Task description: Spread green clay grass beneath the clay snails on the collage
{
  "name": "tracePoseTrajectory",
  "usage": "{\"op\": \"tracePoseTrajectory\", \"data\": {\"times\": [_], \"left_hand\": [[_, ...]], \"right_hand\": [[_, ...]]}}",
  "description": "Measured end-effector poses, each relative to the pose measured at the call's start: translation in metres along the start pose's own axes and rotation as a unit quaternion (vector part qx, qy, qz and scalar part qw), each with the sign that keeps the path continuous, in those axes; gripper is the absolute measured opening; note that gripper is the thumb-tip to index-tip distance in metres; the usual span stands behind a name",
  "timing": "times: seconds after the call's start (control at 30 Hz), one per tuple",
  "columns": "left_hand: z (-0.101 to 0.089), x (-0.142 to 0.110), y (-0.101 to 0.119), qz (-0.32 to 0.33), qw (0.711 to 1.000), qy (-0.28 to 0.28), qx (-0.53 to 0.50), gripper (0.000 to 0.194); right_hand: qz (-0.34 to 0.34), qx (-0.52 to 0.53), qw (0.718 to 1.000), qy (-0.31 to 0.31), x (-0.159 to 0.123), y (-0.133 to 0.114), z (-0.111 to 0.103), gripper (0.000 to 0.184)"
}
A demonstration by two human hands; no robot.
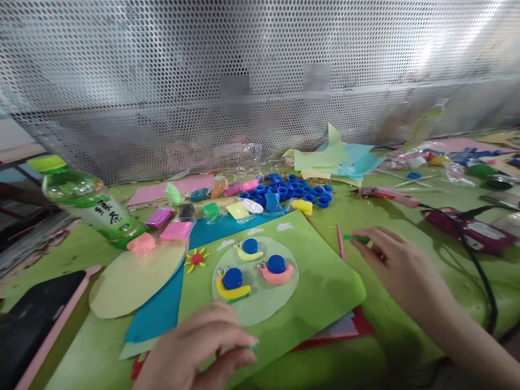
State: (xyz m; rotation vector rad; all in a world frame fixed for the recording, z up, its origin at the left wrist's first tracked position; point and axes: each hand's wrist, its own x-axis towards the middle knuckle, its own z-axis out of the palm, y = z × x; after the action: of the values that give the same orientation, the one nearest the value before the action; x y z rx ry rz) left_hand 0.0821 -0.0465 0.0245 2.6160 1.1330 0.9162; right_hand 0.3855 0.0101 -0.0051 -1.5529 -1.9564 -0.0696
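My left hand (203, 346) hovers over the lower edge of the green paper sheet (320, 271), thumb and finger pinched on a small bit of green clay (255, 348). To the right of the sheet, my right hand (394, 265) grips a short green modelling tool (356, 238), its tip pointing left; part of it is hidden by the fingers. A pink modelling tool (340, 241) lies just beside that tip. On the sheet, a pale green circle (264, 311) bears three clay snails with blue bottle-cap shells, such as the pink snail (277, 273). A clay sun (197, 259) sits at its left.
Blue bottle caps (298, 190) and several packs of coloured clay, one pink (176, 231), lie behind the sheet. A green tea bottle (87, 200) and a phone (40, 319) are at left. A pink glue gun (385, 196) with a cable lies right. A perforated metal panel (162, 81) stands behind.
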Motion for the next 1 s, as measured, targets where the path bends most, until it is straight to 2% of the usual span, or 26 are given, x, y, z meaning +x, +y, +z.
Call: {"op": "tracePoseTrajectory", "data": {"times": [0.03, 0.1, 0.17, 0.23, 0.3, 0.37, 0.4, 0.47, 0.5, 0.57, 0.67, 0.73, 0.87, 1.0], "left_hand": [[-0.002, 0.003, -0.006, -0.044, 0.999, -0.010, -0.025, 0.009], [-0.003, 0.013, -0.015, -0.123, 0.989, -0.048, -0.074, 0.014], [0.000, 0.024, -0.020, -0.194, 0.967, -0.089, -0.137, 0.015], [0.005, 0.036, -0.021, -0.240, 0.947, -0.095, -0.192, 0.013], [0.009, 0.046, -0.021, -0.261, 0.933, -0.095, -0.228, 0.013], [0.014, 0.053, -0.019, -0.276, 0.917, -0.104, -0.267, 0.016], [0.017, 0.057, -0.018, -0.284, 0.907, -0.109, -0.292, 0.018], [0.022, 0.064, -0.017, -0.290, 0.885, -0.113, -0.347, 0.020], [0.025, 0.067, -0.016, -0.289, 0.876, -0.110, -0.370, 0.019], [0.031, 0.073, -0.016, -0.284, 0.864, -0.098, -0.403, 0.019], [0.037, 0.078, -0.018, -0.272, 0.864, -0.079, -0.416, 0.021], [0.039, 0.077, -0.020, -0.262, 0.873, -0.068, -0.407, 0.020], [0.039, 0.072, -0.026, -0.253, 0.887, -0.074, -0.378, 0.017], [0.035, 0.070, -0.029, -0.260, 0.891, -0.088, -0.362, 0.015]], "right_hand": [[-0.026, -0.071, 0.997, -0.008, 0.005, 0.014, 0.004, 0.027], [-0.042, -0.097, 0.994, -0.029, 0.012, 0.036, 0.015, 0.026], [-0.041, -0.114, 0.992, -0.041, 0.014, 0.044, 0.023, 0.027], [-0.031, -0.137, 0.990, -0.030, 0.013, 0.037, 0.024, 0.028], [-0.033, -0.153, 0.988, -0.011, 0.012, 0.018, 0.019, 0.029], [-0.078, -0.133, 0.988, -0.017, 0.011, -0.010, 0.011, 0.029], [-0.122, -0.104, 0.987, -0.028, 0.011, -0.025, 0.008, 0.032], [-0.228, 0.040, 0.972, -0.034, 0.013, -0.051, 0.007, 0.033], [-0.265, 0.087, 0.960, -0.022, 0.014, -0.060, 0.008, 0.030], [-0.293, 0.143, 0.945, 0.016, 0.016, -0.073, 0.014, 0.024], [-0.288, 0.147, 0.944, 0.067, 0.018, -0.077, 0.024, 0.018], [-0.276, 0.154, 0.945, 0.080, 0.018, -0.075, 0.027, 0.017], [-0.258, 0.202, 0.943, 0.054, 0.017, -0.070, 0.028, 0.018], [-0.317, 0.177, 0.931, 0.020, 0.017, -0.068, 0.027, 0.023]]}}
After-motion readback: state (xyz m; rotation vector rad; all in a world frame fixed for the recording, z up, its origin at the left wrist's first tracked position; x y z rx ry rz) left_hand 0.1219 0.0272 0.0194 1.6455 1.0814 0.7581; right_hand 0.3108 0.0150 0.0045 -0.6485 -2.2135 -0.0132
